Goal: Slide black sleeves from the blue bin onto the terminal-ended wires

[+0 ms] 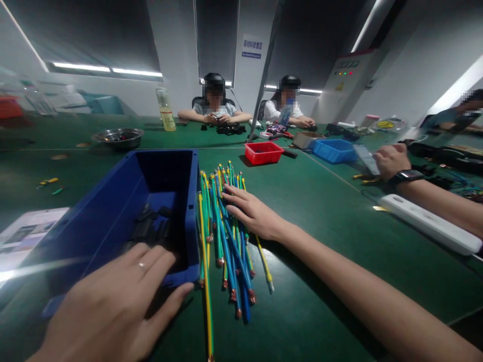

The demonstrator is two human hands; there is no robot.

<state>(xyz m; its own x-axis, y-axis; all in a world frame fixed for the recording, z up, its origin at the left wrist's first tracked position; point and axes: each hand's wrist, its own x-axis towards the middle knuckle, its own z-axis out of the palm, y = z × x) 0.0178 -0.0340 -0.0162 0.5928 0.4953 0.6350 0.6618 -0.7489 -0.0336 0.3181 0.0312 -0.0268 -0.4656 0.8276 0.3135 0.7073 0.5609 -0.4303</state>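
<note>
Green table (320, 236). Wires (226, 236) lie loose on it under the right hand (251, 213), blue, green and yellow, ends fanned toward the near edge. Blue bin (113, 216) sits just left of the wires, left hand (113, 306) on its near rim. Beyond the right hand: red tray (263, 152), blue tray (334, 150), steel bowl (117, 137), bottle (166, 110). White power strip (430, 223) well right. Paper sheet (26, 234) far left.
</note>
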